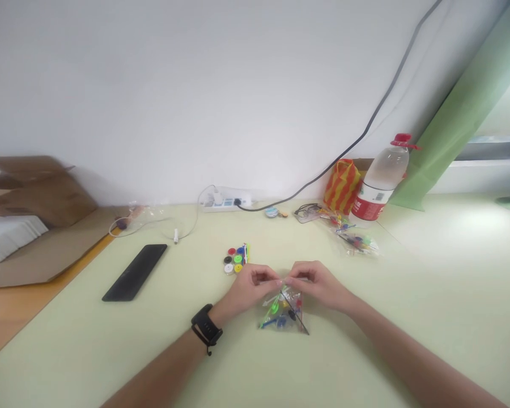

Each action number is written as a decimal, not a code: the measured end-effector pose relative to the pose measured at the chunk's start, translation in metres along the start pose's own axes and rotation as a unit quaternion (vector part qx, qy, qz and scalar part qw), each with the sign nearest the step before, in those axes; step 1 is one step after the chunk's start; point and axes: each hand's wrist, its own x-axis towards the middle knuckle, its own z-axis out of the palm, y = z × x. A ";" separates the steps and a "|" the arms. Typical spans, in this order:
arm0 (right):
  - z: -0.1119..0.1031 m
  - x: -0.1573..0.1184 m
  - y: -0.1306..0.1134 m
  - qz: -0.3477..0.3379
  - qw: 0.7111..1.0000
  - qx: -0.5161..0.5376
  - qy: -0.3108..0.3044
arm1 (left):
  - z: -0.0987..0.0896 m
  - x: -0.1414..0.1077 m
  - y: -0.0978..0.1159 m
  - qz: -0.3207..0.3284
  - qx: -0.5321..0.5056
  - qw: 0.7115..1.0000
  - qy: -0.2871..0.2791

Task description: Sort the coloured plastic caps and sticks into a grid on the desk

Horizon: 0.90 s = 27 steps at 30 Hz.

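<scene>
Near the middle of the table, my left hand [257, 285] pinches the top edge of a clear plastic bag [283, 317]. My right hand [317, 283] pinches the same edge, its fingertips close to those of the left. Inside the bag are small green, blue, black, red and yellow discs and thin coloured sticks. Just beyond my left hand lie several coloured discs [237, 259] in two columns, with coloured sticks [247, 253] beside them. A black watch is on my left wrist.
A black flat slab [135, 272] lies at the left, near an open cardboard box [55, 198]. Along the wall are a power strip [227, 203] and a black cable. At the back right are a large bottle [380, 181], a striped bag [342, 186] and filled plastic bags [359, 242].
</scene>
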 end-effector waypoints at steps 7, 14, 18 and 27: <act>-0.002 -0.001 -0.001 -0.007 0.999 -0.033 -0.015 | -0.007 0.002 0.001 -0.038 0.008 0.998 -0.048; -0.012 -0.005 -0.003 -0.017 0.994 -0.094 -0.058 | -0.013 0.001 0.002 -0.025 0.045 0.995 -0.089; -0.020 -0.005 -0.006 -0.019 0.989 -0.124 -0.074 | -0.011 0.001 -0.001 -0.022 0.054 0.996 -0.069; -0.031 -0.005 -0.007 0.011 0.992 -0.104 -0.077 | -0.017 0.002 0.001 -0.057 0.050 0.996 -0.056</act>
